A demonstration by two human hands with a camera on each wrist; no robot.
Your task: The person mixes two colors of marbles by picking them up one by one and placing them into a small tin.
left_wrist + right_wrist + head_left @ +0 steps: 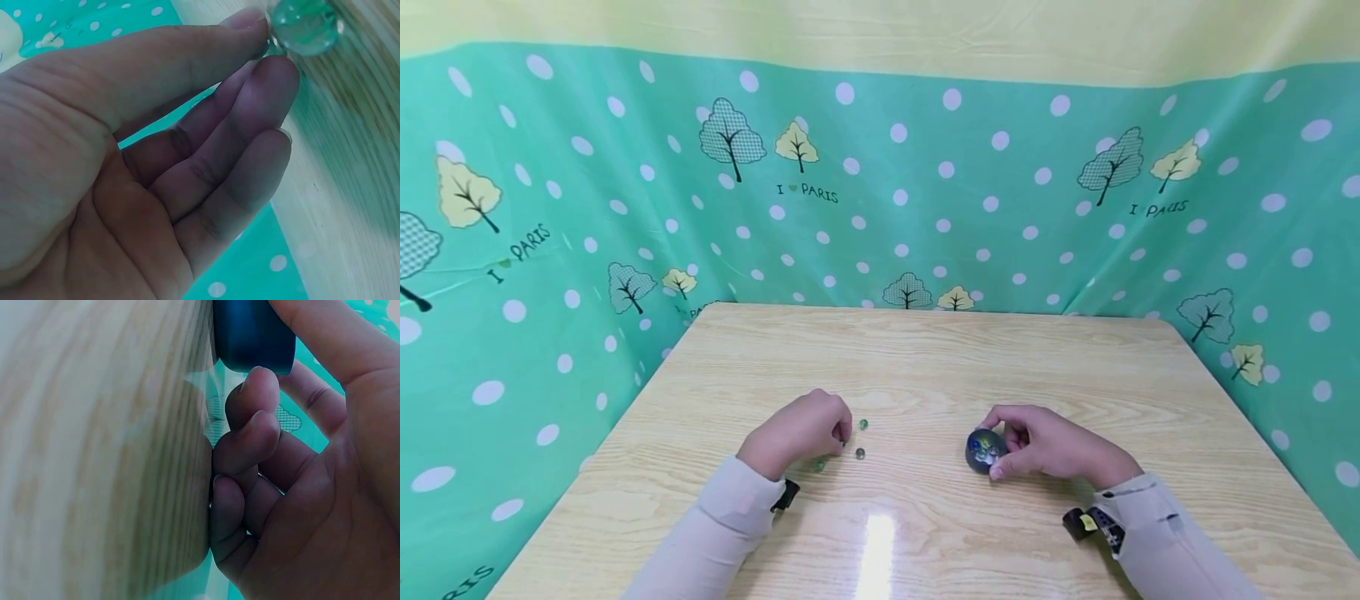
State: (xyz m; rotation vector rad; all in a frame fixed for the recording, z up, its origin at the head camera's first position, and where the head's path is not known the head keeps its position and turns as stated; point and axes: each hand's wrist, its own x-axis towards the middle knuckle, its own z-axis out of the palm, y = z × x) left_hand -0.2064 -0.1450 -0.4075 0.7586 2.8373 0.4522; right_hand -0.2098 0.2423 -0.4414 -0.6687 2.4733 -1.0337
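Low in the centre of the head view, the left hand (801,433) rested on the wooden bench (925,358), its grip pinching a green marble (305,24) between thumb and fingertips. Three loose marbles (860,453) lay just right of it. Right of centre, the right hand (1045,443) had its grip clasped round a dark blue ball (984,451) on the bench.

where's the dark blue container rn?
In the head view, the dark blue container sits on the wooden table, right of centre, gripped by the right hand, well right of the loose marbles.
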